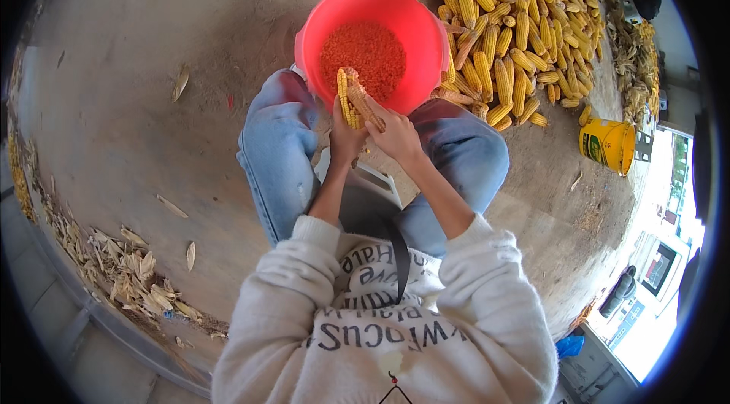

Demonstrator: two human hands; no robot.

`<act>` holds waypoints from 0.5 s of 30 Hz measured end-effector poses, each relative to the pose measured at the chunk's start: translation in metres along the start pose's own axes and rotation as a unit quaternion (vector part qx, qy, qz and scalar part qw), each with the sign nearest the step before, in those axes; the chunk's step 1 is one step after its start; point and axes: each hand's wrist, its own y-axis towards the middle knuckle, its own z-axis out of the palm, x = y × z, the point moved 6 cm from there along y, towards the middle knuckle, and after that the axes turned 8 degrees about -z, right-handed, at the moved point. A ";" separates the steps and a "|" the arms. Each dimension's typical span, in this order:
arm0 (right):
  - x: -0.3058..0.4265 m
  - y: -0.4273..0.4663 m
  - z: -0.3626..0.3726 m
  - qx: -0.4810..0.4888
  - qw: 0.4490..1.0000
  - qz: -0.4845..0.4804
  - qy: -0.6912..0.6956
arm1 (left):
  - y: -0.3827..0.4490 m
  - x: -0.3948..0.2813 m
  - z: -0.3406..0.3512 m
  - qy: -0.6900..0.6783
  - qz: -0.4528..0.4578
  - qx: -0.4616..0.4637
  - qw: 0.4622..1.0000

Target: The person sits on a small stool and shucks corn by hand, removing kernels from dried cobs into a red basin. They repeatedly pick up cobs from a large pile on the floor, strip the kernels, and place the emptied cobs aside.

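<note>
My left hand [347,138] grips a yellow corn cob [347,97] with kernels on it, held tilted upward over the near rim of a red plastic tub [419,33]. In my right hand [397,134] is a mostly bare cob [365,102], pressed alongside the yellow one. The two cobs touch along their length. Loose corn kernels [365,53], tinted red inside the tub, cover its bottom. The tub stands between my knees. My palms and the lower ends of both cobs are partly hidden by my fingers.
A large heap of corn cobs [513,21] lies beyond and right of the tub. A yellow bucket [607,144] rests at the right. Dry husks [131,267] are strewn at the lower left. Beneath me is a stool [379,178] on the concrete floor [142,164].
</note>
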 end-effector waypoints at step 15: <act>-0.034 -0.016 0.009 -0.043 0.997 -0.031 0.055 | -0.017 -0.004 -0.005 -0.205 -0.147 0.107 0.962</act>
